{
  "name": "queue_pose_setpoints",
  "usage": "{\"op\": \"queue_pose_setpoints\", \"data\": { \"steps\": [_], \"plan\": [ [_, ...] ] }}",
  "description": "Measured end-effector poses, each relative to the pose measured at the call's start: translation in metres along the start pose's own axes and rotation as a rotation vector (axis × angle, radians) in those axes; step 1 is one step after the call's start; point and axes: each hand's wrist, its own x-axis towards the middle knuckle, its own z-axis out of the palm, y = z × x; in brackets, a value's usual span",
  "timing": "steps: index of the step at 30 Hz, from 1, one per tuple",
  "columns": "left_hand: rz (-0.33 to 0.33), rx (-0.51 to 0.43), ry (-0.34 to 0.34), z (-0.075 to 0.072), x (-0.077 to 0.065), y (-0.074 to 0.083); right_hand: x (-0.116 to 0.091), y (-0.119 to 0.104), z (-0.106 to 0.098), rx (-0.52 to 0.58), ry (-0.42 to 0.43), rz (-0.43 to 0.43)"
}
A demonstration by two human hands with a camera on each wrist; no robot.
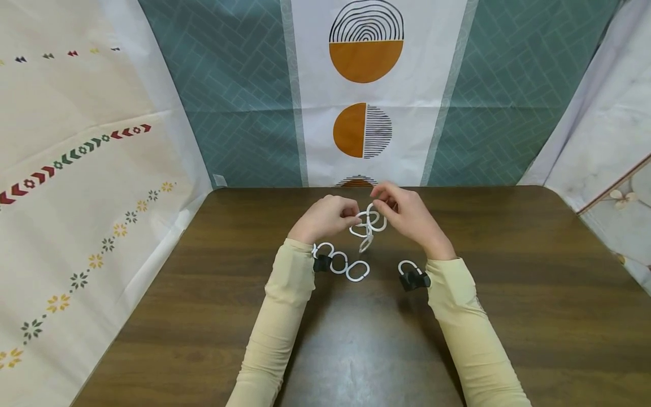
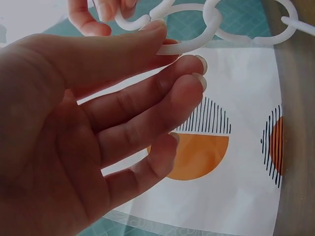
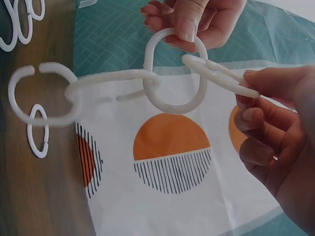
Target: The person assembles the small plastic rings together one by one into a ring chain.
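Several white plastic rings, each with a small gap, are linked into a short chain held above the table. My left hand [image 1: 325,216] pinches one ring [image 3: 170,109] between thumb and index finger, the other fingers loosely bent. Opposite it, my right hand [image 1: 404,215] pinches the ring [image 3: 221,81] that passes through the left hand's ring. From the left hand's ring more links trail down, among them an open C-shaped link [image 3: 15,96]. In the left wrist view the held ring [image 2: 184,47] shows between my left thumb and fingertip.
Several white rings [image 1: 357,281] lie in a row beside my left wrist; whether they are joined is unclear. Another ring [image 1: 408,262] lies by my right wrist, partly behind its camera [image 1: 414,280]. The brown wooden table [image 1: 203,316] meets a patterned cloth [image 1: 244,141] at its far edge.
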Motion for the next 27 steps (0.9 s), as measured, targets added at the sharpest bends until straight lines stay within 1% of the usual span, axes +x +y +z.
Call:
{"op": "queue_pose_setpoints", "data": {
  "steps": [5,8,13,17,27],
  "plan": [
    [0.011,-0.003,-0.016,-0.0005,0.0009,0.0018,-0.0014,0.0012,-0.0038,0.000,0.035,0.007],
    [0.020,-0.001,-0.008,-0.0011,0.0016,0.0031,-0.0010,0.0009,-0.0058,0.000,0.042,0.006],
    [0.015,0.007,-0.007,-0.0013,0.0017,0.0046,0.0012,-0.0010,-0.0067,0.017,0.010,-0.013],
    [0.018,0.017,-0.005,-0.0010,0.0022,0.0047,0.0014,-0.0030,-0.0075,0.027,0.001,0.004],
    [0.032,0.052,0.048,-0.0012,0.0025,0.0035,0.0015,-0.0003,-0.0076,0.069,-0.023,0.019]
  ]
}}
